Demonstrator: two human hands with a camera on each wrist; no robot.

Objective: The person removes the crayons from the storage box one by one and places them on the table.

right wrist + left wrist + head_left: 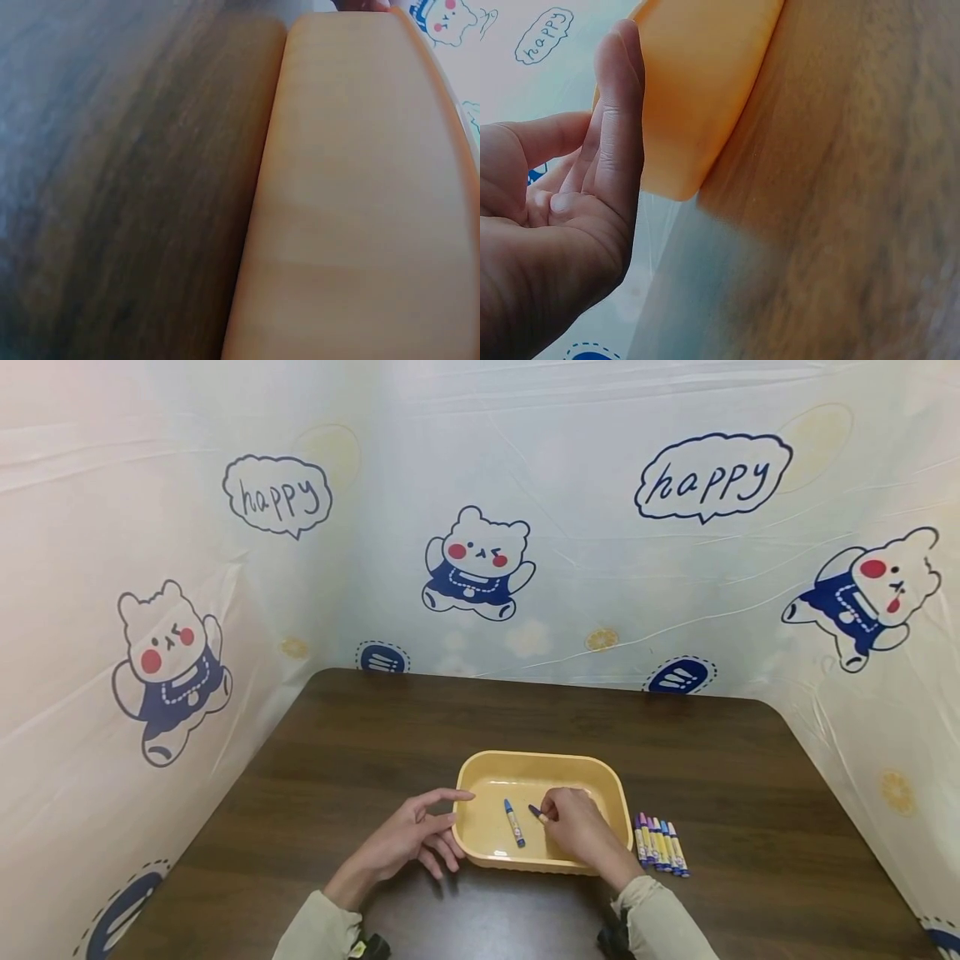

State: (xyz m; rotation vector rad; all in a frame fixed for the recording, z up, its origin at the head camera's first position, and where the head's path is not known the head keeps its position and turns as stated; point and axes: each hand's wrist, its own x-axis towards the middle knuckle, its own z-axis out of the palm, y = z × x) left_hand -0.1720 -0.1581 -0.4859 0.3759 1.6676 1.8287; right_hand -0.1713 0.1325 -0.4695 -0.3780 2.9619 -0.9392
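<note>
A shallow yellow plastic bin (480, 852) stands on the table. Inside it lies a crayon with a blue tip (513, 823), just left of my right hand. That right hand (577, 827) reaches into the bin and pinches a dark-tipped crayon (536, 812) low over the floor; the fingers cover part of it. At the bin's left end is my left hand (412, 835), its forefinger stretched to the rim and the other fingers loose. In the left wrist view these fingers (619, 142) lie along the bin's outer wall (697, 82).
Just right of the bin, several crayons (660, 843) lie side by side in a row on the dark wooden table (360, 718). A pale printed curtain (585, 585) hangs round the table's back and sides.
</note>
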